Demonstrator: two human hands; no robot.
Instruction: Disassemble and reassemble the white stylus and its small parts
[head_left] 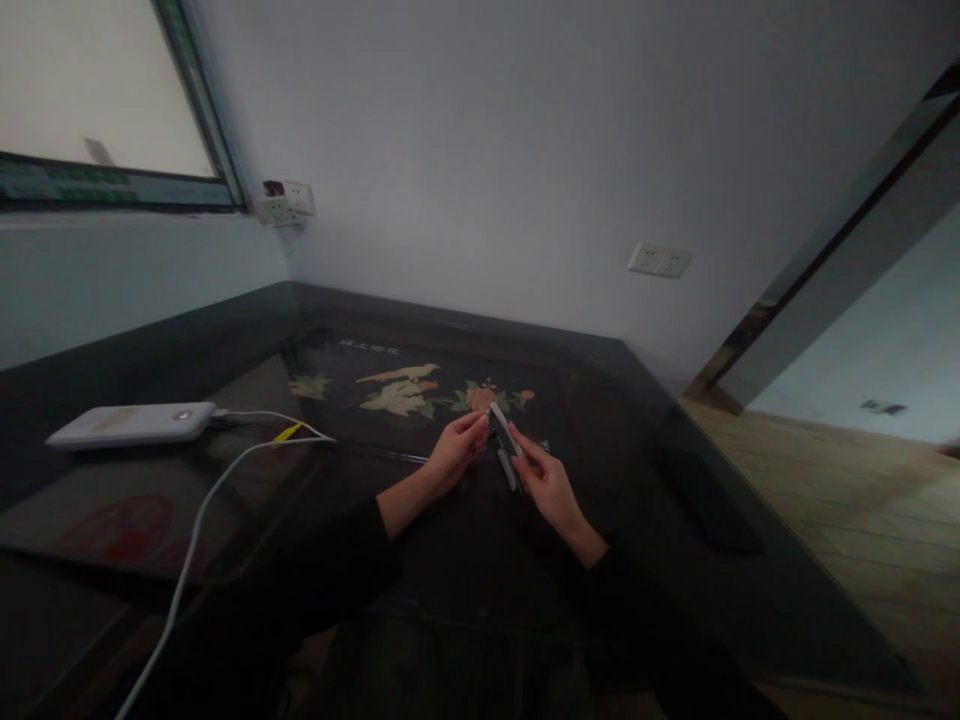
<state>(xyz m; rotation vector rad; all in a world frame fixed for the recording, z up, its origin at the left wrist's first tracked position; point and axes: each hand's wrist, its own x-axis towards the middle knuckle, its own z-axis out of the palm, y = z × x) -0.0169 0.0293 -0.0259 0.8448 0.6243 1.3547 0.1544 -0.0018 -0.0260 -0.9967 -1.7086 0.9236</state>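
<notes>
A dim room corner holds a dark lacquered desk under a glass top, set against pale grey walls so that two sides of it are closed in.

Nearest the camera, two black sleeves reach forward over the desk and meet above its middle. The left hand and the right hand come together on a small slim silver metal tool, perhaps a clipper or folding blade; the picture is too dark to tell which. The left hand's fingertips pinch its upper end, and the right hand's fingers are closed round the lower part. It is held just above the desk, tilted with its top end away from the person. Holding it at both ends likely steadies so small a piece and keeps it where the person can look down on it.

To the left, a white cable runs up from the near edge, with a yellow tag near its end, and plugs into a flat white power bank lying well apart from the hands, probably kept aside so the middle stays free.

Beyond the hands, a painted inlay of birds and flowers shows under the glass. Farther still, white wall sockets sit on the back wall, another pair of sockets sits in the corner beside a window frame, and a wooden floor lies off to the right.
</notes>
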